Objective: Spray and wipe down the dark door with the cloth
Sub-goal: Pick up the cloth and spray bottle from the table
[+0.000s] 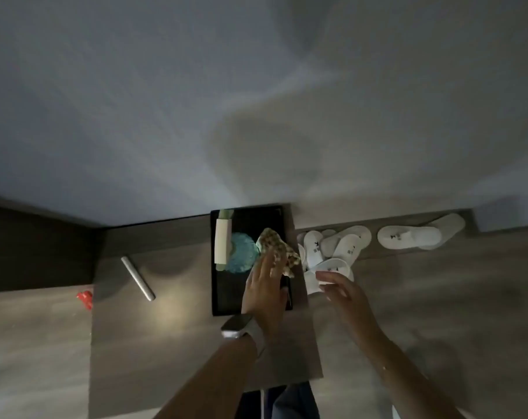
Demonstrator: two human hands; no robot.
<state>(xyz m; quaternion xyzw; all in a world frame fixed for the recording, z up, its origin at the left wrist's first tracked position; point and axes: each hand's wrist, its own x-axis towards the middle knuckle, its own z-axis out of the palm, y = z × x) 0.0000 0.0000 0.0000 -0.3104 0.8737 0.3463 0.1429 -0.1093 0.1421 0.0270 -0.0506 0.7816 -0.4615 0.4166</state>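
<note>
here the person's left hand [264,285] reaches over the right edge of a black rectangular tray [223,294], its fingers laid fairly straight against a crumpled, speckled cream-and-brown cloth [276,247]; whether they pinch the cloth cannot be told through the blur. a silver watch with a pale strap [237,325] sits on that wrist. the right hand [339,287] hovers just right of the tray, fingers loosely spread and holding nothing, near the cloth but apart from it. the cloth hangs over the tray's right rim, towards its far end. in the tray lie a pale cream spray bottle with a green cap [221,240] on its side and, touching it, a round teal knitted pad [241,252]. the tray rests on a grey-brown wood-grain surface [172,328], near its far edge. a smooth metal cylinder [137,278] lies slantwise near the surface's left edge. soft white slippers [344,246] are heaped beyond the right edge.
</note>
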